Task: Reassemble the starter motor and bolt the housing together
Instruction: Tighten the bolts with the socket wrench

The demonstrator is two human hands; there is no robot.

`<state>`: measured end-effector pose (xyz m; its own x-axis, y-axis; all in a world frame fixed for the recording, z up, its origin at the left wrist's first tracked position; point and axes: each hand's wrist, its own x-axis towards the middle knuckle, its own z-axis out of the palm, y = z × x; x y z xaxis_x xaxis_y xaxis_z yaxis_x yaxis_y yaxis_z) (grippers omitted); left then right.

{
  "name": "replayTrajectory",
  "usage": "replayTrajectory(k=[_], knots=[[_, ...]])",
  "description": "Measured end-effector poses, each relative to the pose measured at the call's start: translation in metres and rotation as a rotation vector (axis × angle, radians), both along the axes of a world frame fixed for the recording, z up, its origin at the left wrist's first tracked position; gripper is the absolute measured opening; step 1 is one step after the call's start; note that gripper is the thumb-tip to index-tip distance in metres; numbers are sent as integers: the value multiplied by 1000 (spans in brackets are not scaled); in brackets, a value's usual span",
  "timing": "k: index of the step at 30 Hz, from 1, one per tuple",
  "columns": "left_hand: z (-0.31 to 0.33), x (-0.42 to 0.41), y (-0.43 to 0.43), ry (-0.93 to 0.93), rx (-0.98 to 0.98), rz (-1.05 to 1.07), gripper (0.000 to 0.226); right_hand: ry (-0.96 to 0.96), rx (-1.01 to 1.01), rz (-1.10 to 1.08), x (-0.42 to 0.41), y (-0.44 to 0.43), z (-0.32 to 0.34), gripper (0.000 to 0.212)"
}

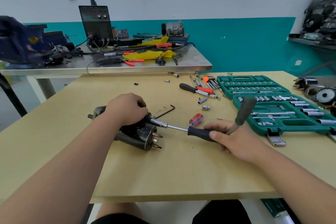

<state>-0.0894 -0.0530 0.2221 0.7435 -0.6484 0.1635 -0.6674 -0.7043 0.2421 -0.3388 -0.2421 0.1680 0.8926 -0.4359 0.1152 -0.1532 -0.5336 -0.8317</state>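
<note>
Head view: left hand (127, 109) curls over the top of the starter motor (140, 133) and grips it. The motor lies on its side on the wooden table (163, 169), left of centre, terminal studs pointing right. Right hand (234, 138) wraps the black handle of a socket driver (198, 132); the shaft runs left, socket against the motor's right end. Blurred grey bar rises behind the right fingers, identity unclear. Hex key (166, 111) and small red-handled screwdriver (196, 119) lie just beyond the shaft. Open green socket case (272, 107) to the right. Steel bench (145, 68) far behind, welder (97, 23) on it
</note>
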Motion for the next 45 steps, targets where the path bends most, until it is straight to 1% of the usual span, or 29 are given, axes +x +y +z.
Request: replayTrajectory(k=[4, 6, 8, 11, 13, 15, 17, 19, 21, 22, 23, 24, 26, 27, 28, 29, 30, 31, 32, 33, 34, 35, 36, 37, 38, 41, 42, 43, 45], knots=[[4, -3, 6, -9, 75, -2, 26, 15, -480, 176, 8, -4, -1, 29], [11, -10, 8, 40, 169, -62, 35, 20, -504, 152, 12, -3, -1, 18], [18, -27, -3, 72, 205, -202, 46, 14, -236, 24, 18, 2, 1, 10], [2, -78, -45, -92, 351, -432, 45, 148, 230, -247, 31, 5, 8, 43], [-20, -107, -70, -150, 398, -450, 46, 194, 491, -349, 35, 4, 15, 52], [-36, -115, -82, -181, 347, -389, 51, 189, 488, -300, 30, 0, 10, 50], [-38, -111, -86, -174, 333, -370, 47, 127, 196, -153, 20, -2, 8, 37], [-33, -103, -89, -148, 333, -393, 29, 60, -351, -6, 8, -8, 5, 20], [-28, -100, -90, -118, 301, -378, 17, 142, -822, 96, 5, -12, -3, 42], [-27, -103, -88, -120, 275, -369, 16, 186, -872, 84, 8, -9, -4, 47], [-32, -108, -86, -182, 234, -370, 19, 193, -788, 36, 11, -4, -2, 43], [-42, -115, -83, -274, 189, -381, 29, 148, -537, -44, 14, 2, 0, 38], [-56, -128, -77, -371, 140, -365, 44, 94, 46, -182, 23, 7, 5, 47], [-56, -128, -79, -340, 153, -350, 46, 114, 157, -187, 25, 8, 8, 50], [-47, -126, -81, -271, 198, -364, 45, 114, 121, -149, 24, 8, 8, 46], [-37, -120, -87, -190, 273, -414, 42, 112, -92, -75, 21, 6, 6, 38], [-27, -111, -94, -99, 378, -476, 38, 125, -414, -61, 18, 2, 2, 28], [-19, -106, -97, -40, 416, -507, 33, 141, -689, -51, 16, 1, 1, 28], [-17, -105, -96, -4, 371, -499, 29, 133, -806, -56, 17, 0, 1, 37], [-23, -109, -90, -37, 300, -463, 28, 134, -770, -68, 19, 1, 0, 42], [-35, -115, -82, -152, 207, -404, 30, 161, -564, -114, 24, 4, -1, 42], [-50, -124, -71, -281, 131, -358, 41, 156, -264, -124, 28, 5, -2, 40], [-58, -130, -65, -350, 129, -326, 52, 137, 71, -154, 32, 5, 0, 41], [-61, -127, -69, -339, 127, -310, 54, 148, 223, -150, 35, 11, 6, 44], [-52, -122, -72, -275, 192, -337, 49, 142, 165, -116, 34, 11, 6, 46], [-20, -98, -93, -5, 410, -535, 29, 159, -675, -23, 28, 6, 2, 46], [-19, -100, -92, 5, 379, -543, 29, 123, -732, -25, 27, 3, -1, 49], [-26, -102, -86, -40, 306, -502, 32, 121, -608, -61, 30, 4, -1, 45], [-54, -116, -64, -391, 87, -388, 43, 127, -74, -89, 35, 12, 4, 41]])
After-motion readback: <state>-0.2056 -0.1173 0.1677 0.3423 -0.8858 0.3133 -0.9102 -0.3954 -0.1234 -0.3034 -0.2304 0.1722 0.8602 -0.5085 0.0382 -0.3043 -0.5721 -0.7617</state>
